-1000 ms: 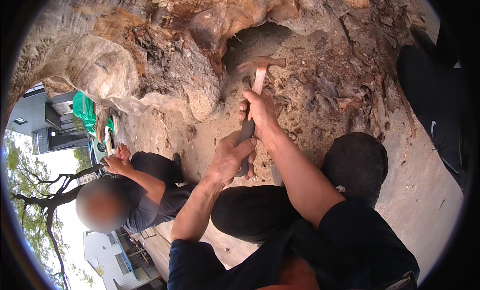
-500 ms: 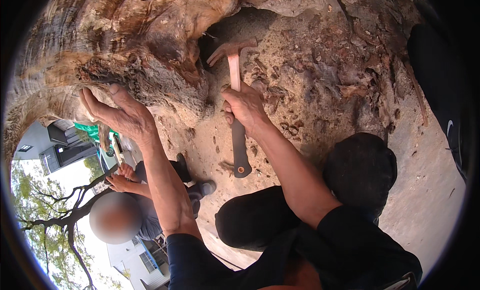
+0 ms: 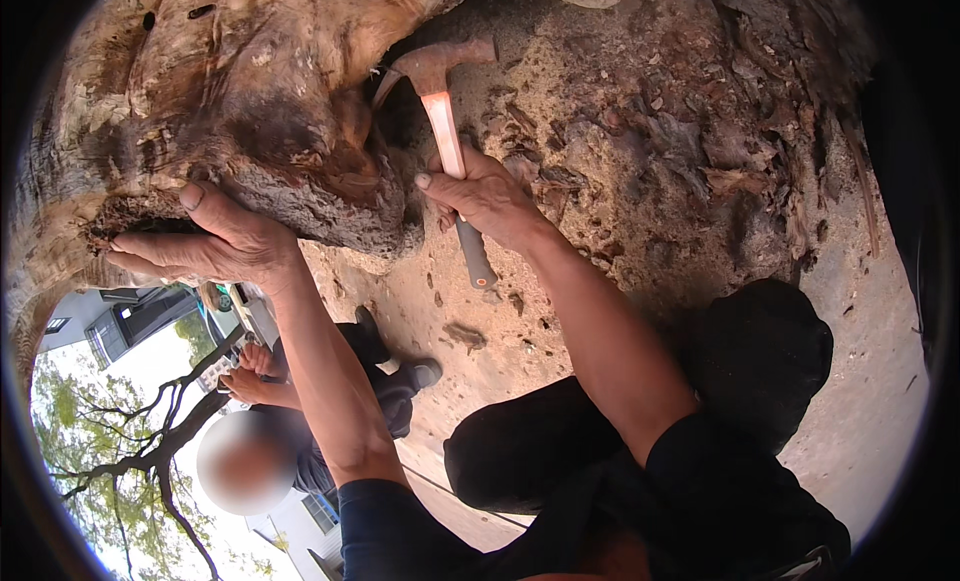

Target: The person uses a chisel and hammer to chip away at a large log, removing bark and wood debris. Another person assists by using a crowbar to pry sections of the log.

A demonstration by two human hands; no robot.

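My right hand (image 3: 492, 203) is wrapped round the handle of a claw hammer (image 3: 442, 126), which has a rusty head, a bare metal neck and a dark grip. The hammer's head is raised towards the upper left, its claw overlapping the edge of a dark hollow beneath a large weathered piece of wood (image 3: 250, 101). From the wood's rough lower rim, my left hand (image 3: 220, 239) stretches out with fingers and thumb apart, holding nothing. It appears to rest against the wood beside a dark cavity.
Sawdust and bark flakes (image 3: 740, 181) cover the ground under the wood. My black-clad knees (image 3: 765, 366) are close below my right arm. Another person (image 3: 265, 371) is at the left, hands together, with a tree (image 3: 140, 451) and buildings beyond. A dark object stands at the right rim.
The hammer has tilted further left and its grip looks shorter from here. My left hand has shifted down and left along the wood, its fingers now pointing more sideways. The view has shifted slightly.
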